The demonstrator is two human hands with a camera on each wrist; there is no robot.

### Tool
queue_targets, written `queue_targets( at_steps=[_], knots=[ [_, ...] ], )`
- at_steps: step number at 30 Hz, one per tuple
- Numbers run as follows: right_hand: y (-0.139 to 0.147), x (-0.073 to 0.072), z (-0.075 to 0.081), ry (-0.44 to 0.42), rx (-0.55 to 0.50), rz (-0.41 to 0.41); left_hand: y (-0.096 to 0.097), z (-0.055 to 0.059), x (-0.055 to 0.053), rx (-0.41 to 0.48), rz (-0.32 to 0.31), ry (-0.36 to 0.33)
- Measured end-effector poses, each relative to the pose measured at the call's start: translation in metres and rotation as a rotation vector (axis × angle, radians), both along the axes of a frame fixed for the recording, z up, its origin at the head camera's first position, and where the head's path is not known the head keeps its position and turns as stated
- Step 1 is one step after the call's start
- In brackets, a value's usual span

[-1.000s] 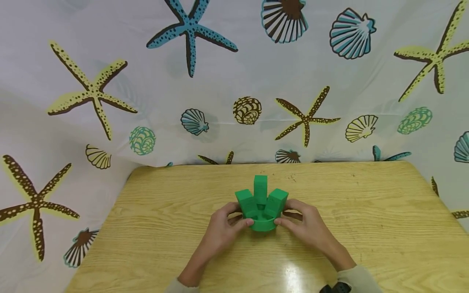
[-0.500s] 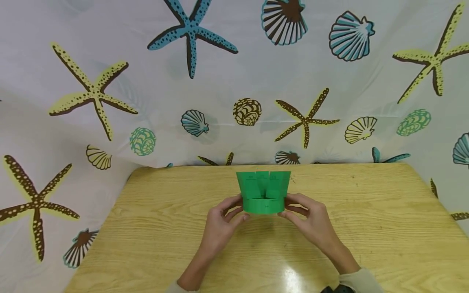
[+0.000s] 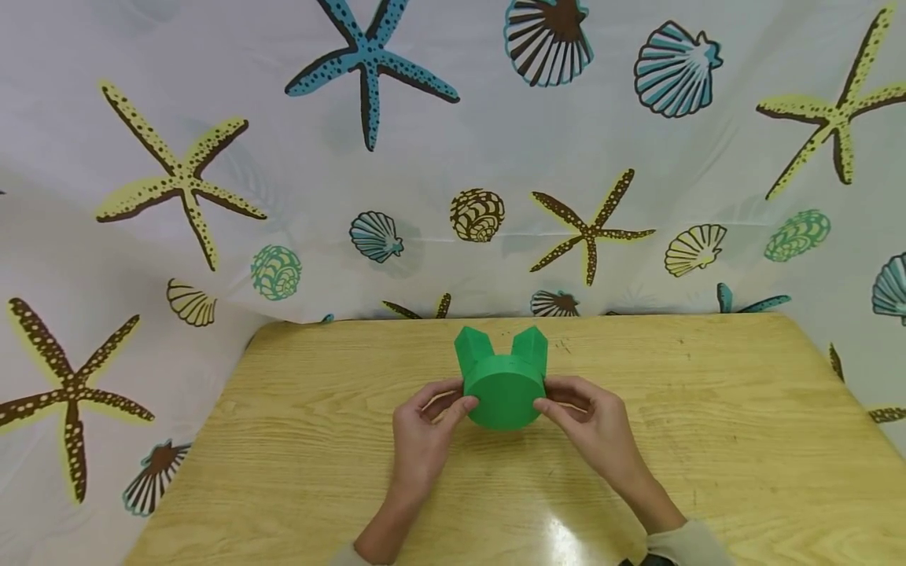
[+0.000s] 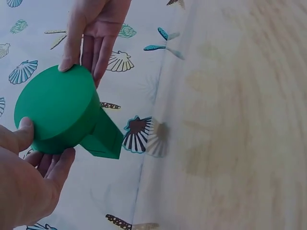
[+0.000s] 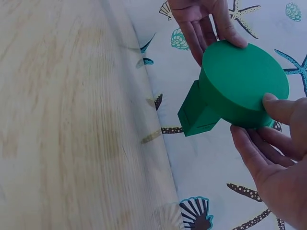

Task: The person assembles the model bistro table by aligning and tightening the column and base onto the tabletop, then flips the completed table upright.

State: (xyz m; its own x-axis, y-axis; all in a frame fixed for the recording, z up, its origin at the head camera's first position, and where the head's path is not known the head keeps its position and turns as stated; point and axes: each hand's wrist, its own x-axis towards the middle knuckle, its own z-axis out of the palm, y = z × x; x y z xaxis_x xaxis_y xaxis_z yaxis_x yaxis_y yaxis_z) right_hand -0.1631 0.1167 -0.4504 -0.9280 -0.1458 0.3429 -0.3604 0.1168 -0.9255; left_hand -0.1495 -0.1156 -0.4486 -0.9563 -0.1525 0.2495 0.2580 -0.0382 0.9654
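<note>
A green round-based holder (image 3: 504, 399) with block-like prongs is tilted so its flat circular underside faces the head camera. Two prongs point up and away behind the disc; any others are hidden. My left hand (image 3: 425, 432) grips its left edge, thumb on the flat face and fingers behind the rim. On the opposite edge, my right hand (image 3: 594, 424) pinches it the same way. Seen from the left wrist, the smooth disc (image 4: 57, 103) has a prong (image 4: 105, 136) jutting from its far side. The right wrist view shows the same disc (image 5: 244, 76) between both hands.
A light wooden table (image 3: 304, 440) lies beneath the hands. Behind it and along its sides hangs a white cloth (image 3: 439, 157) printed with starfish and shells. Part of a dark band (image 3: 654, 560) shows at the right sleeve.
The green holder has tipped from prongs and rim facing the camera to its flat underside showing. It has come up from its lower place, both hands holding its sides.
</note>
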Motion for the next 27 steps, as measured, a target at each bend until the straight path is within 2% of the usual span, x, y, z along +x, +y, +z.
queue_targets(
  at_steps=[4,7,14,20,27],
  knots=[
    [-0.003,0.0,-0.001,0.013,-0.064,0.011,0.003,-0.001,0.001,0.066,0.008,0.03],
    [-0.003,0.0,-0.001,0.033,-0.085,0.016,0.005,-0.002,0.002,0.077,0.005,0.065],
    [-0.003,0.001,0.0,0.055,-0.036,0.038,0.006,-0.003,0.002,0.074,-0.02,0.122],
    [0.003,0.0,0.004,0.082,0.034,0.028,0.009,-0.003,0.002,0.063,-0.071,0.086],
    [0.009,-0.001,0.004,0.061,0.064,0.058,0.009,-0.007,0.002,0.04,-0.161,0.061]
  ],
)
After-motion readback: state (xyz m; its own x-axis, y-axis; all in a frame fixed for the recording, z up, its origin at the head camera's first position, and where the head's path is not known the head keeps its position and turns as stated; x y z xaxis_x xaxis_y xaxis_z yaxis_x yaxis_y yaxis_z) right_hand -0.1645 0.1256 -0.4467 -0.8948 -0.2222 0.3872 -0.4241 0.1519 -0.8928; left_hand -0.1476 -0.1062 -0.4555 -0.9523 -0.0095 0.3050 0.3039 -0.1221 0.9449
